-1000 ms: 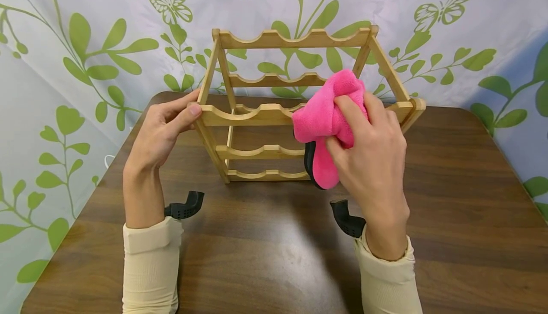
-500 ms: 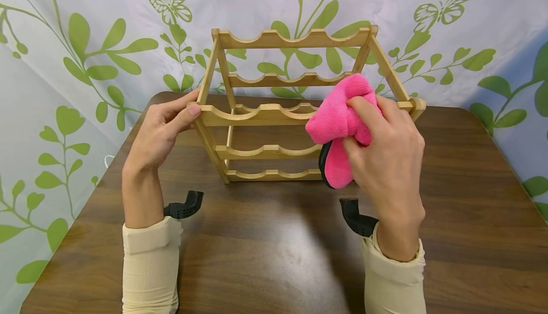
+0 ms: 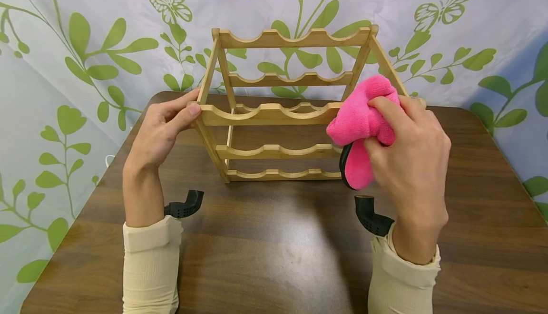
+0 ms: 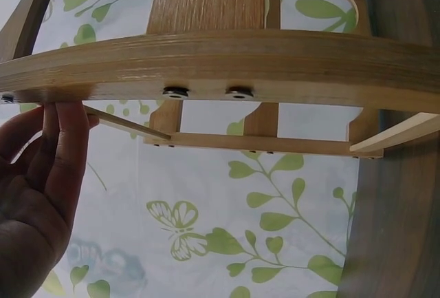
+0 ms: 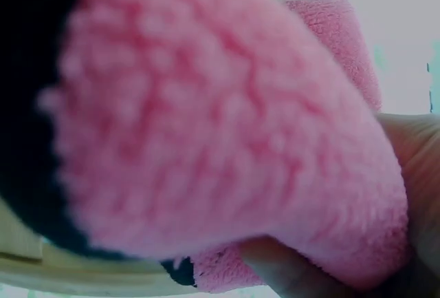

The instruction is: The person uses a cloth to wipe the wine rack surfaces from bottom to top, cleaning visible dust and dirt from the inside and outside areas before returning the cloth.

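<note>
A light wooden wine rack (image 3: 269, 115) with scalloped rails stands upright on the table. At its front left upper corner my left hand (image 3: 155, 138) pinches the frame, thumb in front. The left wrist view has the fingers (image 4: 65, 153) against a side bar (image 4: 213, 64). Bunched in my right hand (image 3: 413, 161) is a fluffy pink cloth (image 3: 364, 116), pressed over the right part of the upper front rail. A dark-edged flap of it hangs below. Close up in the right wrist view, the cloth (image 5: 227, 126) hides most of the hand and rail.
The dark wooden table (image 3: 265, 257) extends around the rack. A pale backdrop (image 3: 107, 0) with green leaves and butterflies hangs behind. Black curved mounts (image 3: 187, 204) stick out at both wrists.
My right hand has slid to the right along the upper front rail with the pink cloth, uncovering more of the rail's middle. The left hand and the rack have stayed in place.
</note>
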`<control>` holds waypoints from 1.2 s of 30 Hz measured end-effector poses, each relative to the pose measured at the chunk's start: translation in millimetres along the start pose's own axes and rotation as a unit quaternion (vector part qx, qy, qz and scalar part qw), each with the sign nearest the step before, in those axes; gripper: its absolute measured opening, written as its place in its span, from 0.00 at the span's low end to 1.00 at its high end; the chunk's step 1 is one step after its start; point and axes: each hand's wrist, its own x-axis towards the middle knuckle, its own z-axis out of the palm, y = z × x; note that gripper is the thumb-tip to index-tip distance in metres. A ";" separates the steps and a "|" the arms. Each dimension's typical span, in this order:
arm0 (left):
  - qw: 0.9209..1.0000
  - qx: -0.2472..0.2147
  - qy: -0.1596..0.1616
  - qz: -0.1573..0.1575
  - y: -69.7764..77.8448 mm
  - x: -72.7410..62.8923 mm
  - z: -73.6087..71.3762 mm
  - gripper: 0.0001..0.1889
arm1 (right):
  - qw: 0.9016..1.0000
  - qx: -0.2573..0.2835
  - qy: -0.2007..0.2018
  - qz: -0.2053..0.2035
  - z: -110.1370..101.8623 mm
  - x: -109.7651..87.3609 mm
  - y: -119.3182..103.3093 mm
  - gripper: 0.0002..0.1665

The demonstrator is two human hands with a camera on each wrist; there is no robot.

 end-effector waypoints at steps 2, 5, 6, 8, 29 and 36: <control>1.000 0.000 0.001 -0.001 -0.1 -0.3 -0.5 0.18 | 1.000 -0.002 0.007 0.005 -1.2 -0.4 0.7 0.20; 1.000 0.006 0.002 -0.001 0.0 -0.2 -0.6 0.18 | 1.000 -0.007 0.013 0.010 -3.1 -1.4 1.4 0.20; 1.000 0.008 0.001 -0.002 0.1 -0.1 -0.5 0.18 | 1.000 -0.007 0.015 0.013 -3.7 -1.9 1.5 0.20; 1.000 0.012 0.001 -0.002 0.3 0.3 -0.6 0.18 | 0.999 -0.008 0.024 0.023 -5.3 -2.4 1.2 0.19; 0.999 -0.027 0.014 0.008 -11.2 1.7 -2.3 0.20 | 0.983 -0.026 0.090 0.160 -6.9 -0.5 0.8 0.26; 0.999 -0.033 0.010 0.013 -12.4 2.3 -1.0 0.20 | 0.988 0.000 0.038 0.153 -4.8 -2.5 -4.7 0.26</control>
